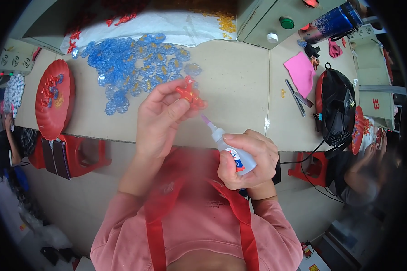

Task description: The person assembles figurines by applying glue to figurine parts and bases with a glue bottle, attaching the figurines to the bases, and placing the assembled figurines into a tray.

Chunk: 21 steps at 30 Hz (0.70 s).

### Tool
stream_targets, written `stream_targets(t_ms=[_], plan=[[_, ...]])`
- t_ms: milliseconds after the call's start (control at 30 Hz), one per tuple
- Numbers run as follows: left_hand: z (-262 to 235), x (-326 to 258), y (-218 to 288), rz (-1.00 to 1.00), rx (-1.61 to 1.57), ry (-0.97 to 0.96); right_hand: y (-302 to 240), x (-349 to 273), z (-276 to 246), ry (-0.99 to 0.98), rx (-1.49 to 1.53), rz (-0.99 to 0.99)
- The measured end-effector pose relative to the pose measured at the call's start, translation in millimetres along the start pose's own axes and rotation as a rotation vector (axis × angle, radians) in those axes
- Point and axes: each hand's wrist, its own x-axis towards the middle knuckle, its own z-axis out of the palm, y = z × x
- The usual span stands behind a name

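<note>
My left hand (163, 110) pinches a small glossy red plastic piece (191, 94) between thumb and fingertips, above the front of the table. My right hand (253, 158) is wrapped round a white glue bottle (235, 156) with a blue and red label. Its thin purple nozzle (206, 120) points up and left toward the red piece, with a small gap between them. Beyond my left hand many translucent blue flower-shaped pieces (117, 61), several with yellow centres, are spread in a heap.
On the left stands a red scalloped tray (54, 122) with small parts. A white sheet (185, 34) at the back bears red and yellow pieces. To the right lie a pink cloth (299, 74), tweezers (295, 98) and a black bag (337, 101). Other people sit at both sides.
</note>
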Motion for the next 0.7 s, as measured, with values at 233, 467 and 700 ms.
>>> stream_targets(t_ms=[233, 467, 700], plan=[[-0.6, 0.6, -0.8, -0.038, -0.004, 0.023, -0.5, -0.4, -2.5, -0.008, 0.003, 0.010], [-2.7, 3.0, -3.2, -0.052, -0.074, 0.059, 4.9, -4.9, -3.5, 0.022, -0.015, -0.031], [-3.5, 3.1, -1.9, -0.066, -0.088, 0.054, 5.6, -4.6, -0.5, 0.035, -0.016, -0.038]])
